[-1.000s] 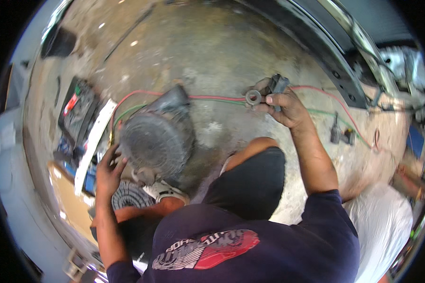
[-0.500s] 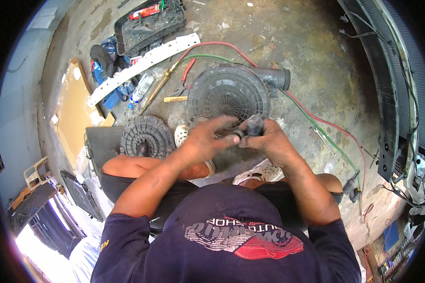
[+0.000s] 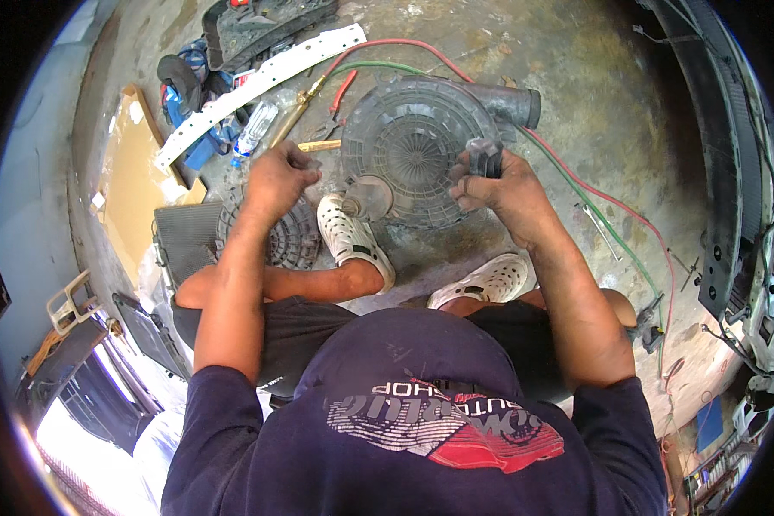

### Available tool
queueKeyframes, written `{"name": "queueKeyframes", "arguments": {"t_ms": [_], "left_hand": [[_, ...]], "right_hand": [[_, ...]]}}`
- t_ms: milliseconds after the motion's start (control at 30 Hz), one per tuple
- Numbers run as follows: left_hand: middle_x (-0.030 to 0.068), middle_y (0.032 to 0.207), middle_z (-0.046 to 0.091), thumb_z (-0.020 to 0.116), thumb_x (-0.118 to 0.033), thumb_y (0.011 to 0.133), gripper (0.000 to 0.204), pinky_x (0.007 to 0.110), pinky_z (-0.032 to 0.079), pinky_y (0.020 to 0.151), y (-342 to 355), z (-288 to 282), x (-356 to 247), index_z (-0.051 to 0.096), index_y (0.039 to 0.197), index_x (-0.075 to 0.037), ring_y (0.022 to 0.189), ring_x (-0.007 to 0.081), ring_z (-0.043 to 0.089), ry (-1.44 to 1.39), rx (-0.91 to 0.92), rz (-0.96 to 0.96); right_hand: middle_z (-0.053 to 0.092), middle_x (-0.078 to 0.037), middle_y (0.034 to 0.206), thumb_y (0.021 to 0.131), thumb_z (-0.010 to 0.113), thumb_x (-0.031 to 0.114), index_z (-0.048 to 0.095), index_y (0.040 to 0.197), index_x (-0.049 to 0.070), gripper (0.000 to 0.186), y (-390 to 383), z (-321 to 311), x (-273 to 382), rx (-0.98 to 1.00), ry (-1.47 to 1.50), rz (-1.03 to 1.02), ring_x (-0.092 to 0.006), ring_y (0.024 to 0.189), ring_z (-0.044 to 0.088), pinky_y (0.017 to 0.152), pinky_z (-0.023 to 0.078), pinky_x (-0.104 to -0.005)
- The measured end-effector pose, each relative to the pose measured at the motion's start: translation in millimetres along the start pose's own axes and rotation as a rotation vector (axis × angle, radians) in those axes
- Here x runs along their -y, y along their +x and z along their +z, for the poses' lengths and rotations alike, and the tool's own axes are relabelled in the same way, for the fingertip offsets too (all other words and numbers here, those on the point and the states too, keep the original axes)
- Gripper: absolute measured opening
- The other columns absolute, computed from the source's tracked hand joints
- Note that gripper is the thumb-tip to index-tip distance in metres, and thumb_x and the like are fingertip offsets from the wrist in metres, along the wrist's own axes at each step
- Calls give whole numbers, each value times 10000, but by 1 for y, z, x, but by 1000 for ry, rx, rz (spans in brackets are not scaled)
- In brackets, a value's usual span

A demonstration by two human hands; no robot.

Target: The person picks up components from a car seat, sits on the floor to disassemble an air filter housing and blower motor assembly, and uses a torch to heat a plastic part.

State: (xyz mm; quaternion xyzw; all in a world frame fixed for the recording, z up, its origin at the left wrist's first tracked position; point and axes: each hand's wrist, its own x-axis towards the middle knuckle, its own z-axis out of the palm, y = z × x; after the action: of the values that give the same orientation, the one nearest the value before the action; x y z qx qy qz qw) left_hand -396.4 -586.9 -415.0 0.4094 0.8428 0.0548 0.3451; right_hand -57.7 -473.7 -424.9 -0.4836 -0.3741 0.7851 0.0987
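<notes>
My right hand [image 3: 512, 191] grips a small black ribbed part [image 3: 485, 158] near the right side of a large round black plastic housing [image 3: 404, 159]. The exact kind of the part is unclear. My left hand [image 3: 277, 182] is raised to the left of the housing, its fingers curled together; anything between them is too small to make out. Beneath that hand a smaller round black ribbed cover [image 3: 291, 236] lies on the floor, partly hidden by my forearm. A flat round brownish disc [image 3: 371, 198] sits at the housing's near-left edge.
Red and green hoses [image 3: 576, 182] run past the housing. Beyond it lie a torch [image 3: 299, 110], red-handled pliers [image 3: 342, 93], a clear bottle [image 3: 255, 129] and a long white strip [image 3: 262, 93]. A wrench [image 3: 602, 232] is on the right. My clogs [image 3: 349, 230] flank the work.
My hands, close together over the housing before, have moved apart. The left went left, empty-looking or with something tiny; the right kept the black part. The view has tilted slightly.
</notes>
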Motion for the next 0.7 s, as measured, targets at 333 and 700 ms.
{"name": "queueKeyframes", "arguments": {"t_ms": [333, 700], "left_hand": [[180, 866, 708, 919, -202, 671, 394, 425, 531, 739, -27, 46, -11, 635, 861, -5, 815, 342, 690, 172, 149, 69], [160, 884, 727, 912, -214, 720, 462, 398, 546, 751, -26, 47, -49, 693, 1095, -56, 787, 291, 699, 18, -21, 101]], "right_hand": [[688, -100, 1055, 835, 714, 56, 594, 1199, -2, 388, 11, -33, 17, -100, -34, -125, -193, 903, 693, 801, 561, -325], [678, -76, 1037, 852, 726, 135, 597, 1219, 1, 411, -1, -63, 33, -230, 36, -165, -173, 907, 661, 819, 540, -331]]}}
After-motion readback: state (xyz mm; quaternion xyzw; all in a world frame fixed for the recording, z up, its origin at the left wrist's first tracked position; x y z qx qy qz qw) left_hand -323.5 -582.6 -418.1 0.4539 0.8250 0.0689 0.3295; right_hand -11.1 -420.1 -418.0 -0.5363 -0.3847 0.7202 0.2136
